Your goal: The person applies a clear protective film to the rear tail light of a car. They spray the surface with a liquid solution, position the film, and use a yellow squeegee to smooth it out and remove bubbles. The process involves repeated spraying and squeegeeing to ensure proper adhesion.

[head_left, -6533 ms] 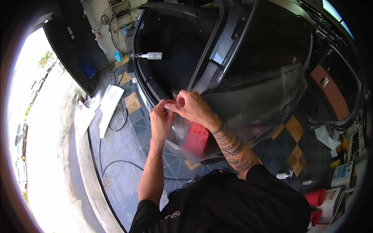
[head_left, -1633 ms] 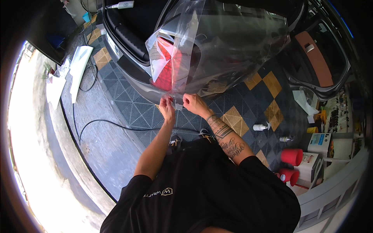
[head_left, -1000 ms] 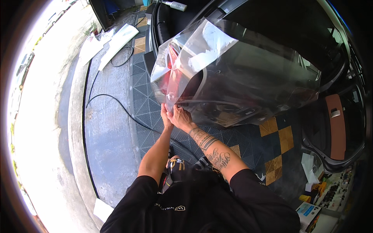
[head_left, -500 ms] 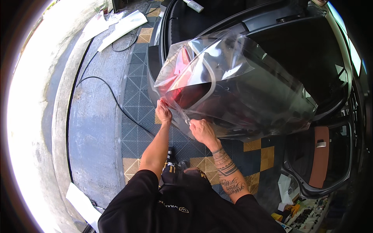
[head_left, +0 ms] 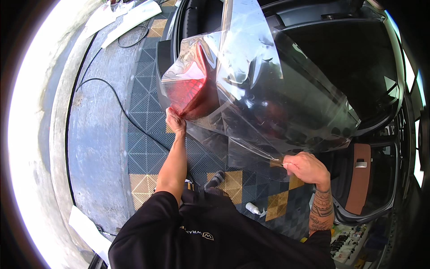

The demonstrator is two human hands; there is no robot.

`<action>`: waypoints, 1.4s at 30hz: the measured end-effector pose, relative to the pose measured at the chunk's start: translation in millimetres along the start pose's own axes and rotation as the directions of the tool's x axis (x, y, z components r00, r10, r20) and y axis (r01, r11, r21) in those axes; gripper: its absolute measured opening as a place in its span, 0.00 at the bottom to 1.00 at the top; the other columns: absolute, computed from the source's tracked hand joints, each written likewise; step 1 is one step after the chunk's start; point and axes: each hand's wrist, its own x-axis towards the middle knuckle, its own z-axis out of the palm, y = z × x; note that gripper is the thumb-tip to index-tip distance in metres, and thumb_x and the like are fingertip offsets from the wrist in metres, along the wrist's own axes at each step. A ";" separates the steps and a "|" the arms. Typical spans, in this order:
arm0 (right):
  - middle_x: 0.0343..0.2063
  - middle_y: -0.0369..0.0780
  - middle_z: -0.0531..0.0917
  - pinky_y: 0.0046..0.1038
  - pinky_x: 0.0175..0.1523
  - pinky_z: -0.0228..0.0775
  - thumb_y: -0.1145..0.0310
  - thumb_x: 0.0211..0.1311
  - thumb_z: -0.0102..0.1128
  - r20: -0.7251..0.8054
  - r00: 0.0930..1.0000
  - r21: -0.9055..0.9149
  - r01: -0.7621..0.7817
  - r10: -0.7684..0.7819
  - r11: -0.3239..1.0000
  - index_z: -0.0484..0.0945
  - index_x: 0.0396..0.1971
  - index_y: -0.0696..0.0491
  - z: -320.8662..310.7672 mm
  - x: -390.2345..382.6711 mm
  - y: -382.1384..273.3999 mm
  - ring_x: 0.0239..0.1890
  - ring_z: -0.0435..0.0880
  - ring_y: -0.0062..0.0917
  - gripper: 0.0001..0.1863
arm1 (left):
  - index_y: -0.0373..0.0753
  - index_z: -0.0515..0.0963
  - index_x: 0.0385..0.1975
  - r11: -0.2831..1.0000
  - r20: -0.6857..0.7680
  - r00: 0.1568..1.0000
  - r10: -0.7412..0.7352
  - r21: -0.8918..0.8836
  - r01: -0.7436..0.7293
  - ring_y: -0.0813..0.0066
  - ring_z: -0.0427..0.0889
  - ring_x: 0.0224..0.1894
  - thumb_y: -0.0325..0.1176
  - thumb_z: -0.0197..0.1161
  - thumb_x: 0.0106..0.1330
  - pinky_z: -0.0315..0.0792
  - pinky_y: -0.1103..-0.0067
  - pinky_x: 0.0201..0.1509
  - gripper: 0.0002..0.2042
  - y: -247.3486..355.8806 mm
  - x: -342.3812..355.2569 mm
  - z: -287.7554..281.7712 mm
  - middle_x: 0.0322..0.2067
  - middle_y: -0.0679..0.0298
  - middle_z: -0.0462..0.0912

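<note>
- The right hand [head_left: 307, 167] has swung out well right of the taillight [head_left: 183, 92] and lower, while the left hand [head_left: 175, 121] stays just below it.
- The clear film [head_left: 251, 58] now spans the wider gap between the hands; its lower edge seems drawn tauter, though creases fan out right of the taillight.
- The film lies over the taillight and spreads right of it, long axis roughly sideways, the pulled edge slanting down and rightward.
- Right hand: pinching the film's edge. Left hand: fingers closed on film at the taillight's lower corner.
</note>
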 end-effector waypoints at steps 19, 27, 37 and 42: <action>0.32 0.46 0.83 0.26 0.40 0.74 0.54 0.48 0.70 -0.513 0.858 -0.098 -0.014 -0.038 0.995 0.76 0.48 0.59 -83.8 -54.9 120.9 0.32 0.83 0.27 0.31 | 0.34 0.68 0.52 0.946 -0.268 0.962 -0.053 0.296 0.135 0.57 0.72 0.50 0.39 0.55 0.67 0.65 0.62 0.54 0.18 58.4 75.1 -85.1 0.46 0.52 0.73; 0.23 0.52 0.81 0.40 0.37 0.76 0.43 0.52 0.64 -0.920 0.304 -0.260 0.006 -0.249 0.966 0.73 0.34 0.62 -117.2 107.7 -22.2 0.31 0.85 0.42 0.32 | 0.31 0.72 0.43 0.647 0.252 0.620 0.743 -0.033 -0.762 0.51 0.71 0.52 0.23 0.55 0.62 0.65 0.64 0.55 0.11 360.7 17.6 -14.6 0.48 0.49 0.72; 0.12 0.31 0.66 0.21 0.21 0.53 0.60 0.66 0.57 -0.944 0.191 0.325 0.388 0.270 0.863 0.71 0.23 0.58 -31.2 5.7 103.6 0.15 0.61 0.13 0.17 | 0.42 0.49 0.70 0.699 0.302 0.701 0.646 0.135 -0.702 0.48 0.50 0.70 0.53 0.36 0.72 0.38 0.52 0.70 0.31 334.4 -12.5 29.7 0.68 0.53 0.54; 0.12 0.28 0.63 0.19 0.20 0.50 0.57 0.68 0.55 -0.866 -0.040 0.464 0.313 0.499 0.829 0.66 0.20 0.56 51.7 -46.4 220.4 0.15 0.59 0.10 0.21 | 0.50 0.62 0.66 0.626 0.270 0.671 0.691 0.243 -0.741 0.49 0.52 0.70 0.52 0.42 0.70 0.40 0.50 0.69 0.27 326.4 -6.7 36.5 0.68 0.55 0.57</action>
